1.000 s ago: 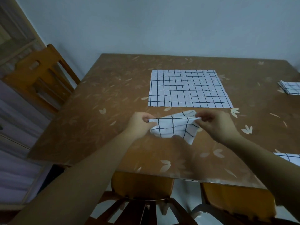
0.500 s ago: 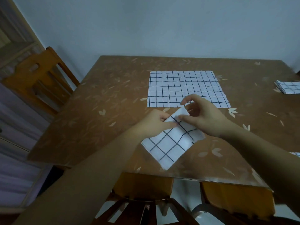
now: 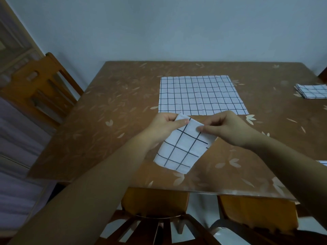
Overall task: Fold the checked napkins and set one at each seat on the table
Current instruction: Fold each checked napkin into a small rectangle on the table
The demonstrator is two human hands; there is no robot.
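My small folded white napkin with dark checks (image 3: pixel 182 147) has turned longways. My left hand (image 3: pixel 164 126) and right hand (image 3: pixel 228 128) pinch its top edge, fingers clamped together. I am mid-fold; next I lay it by the tabletop's near edge.

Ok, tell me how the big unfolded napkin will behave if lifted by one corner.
Probably floppy: the unfolded napkin lies thin and flat on the table, and the folded napkin pinched by the left hand and right hand hangs down from them. Likely light: fingertip pinches carry that one. It may slide on the glossy top.
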